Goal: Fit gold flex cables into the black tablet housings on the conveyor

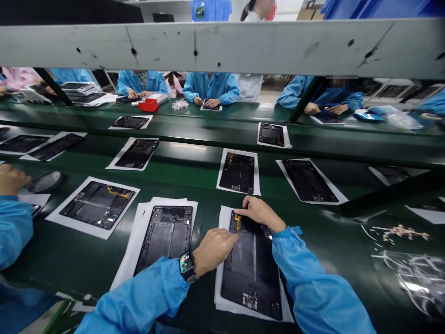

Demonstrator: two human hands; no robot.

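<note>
My hands are over a black tablet back housing (252, 278) that lies on white paper (218, 287) on a green belt. My left hand (213, 250), with a smartwatch (187, 265) on its wrist, has its fingertips at the housing's upper left, beside an orange flex strip (238, 223). My right hand (260, 214) lies across the housing's top end, its fingers just above that strip. Both hands hide the upper part of the housing. Another housing (165, 241) lies on stacked paper to the left of my left hand.
Several more housings on white sheets cover the dark green belt (69, 260). A grey metal beam (222, 46) crosses the view overhead. A co-worker's hand (14, 180) rests by a round dark object (45, 182) at left. Crumpled plastic film (417, 283) lies at right. Blue-sleeved co-workers sit beyond.
</note>
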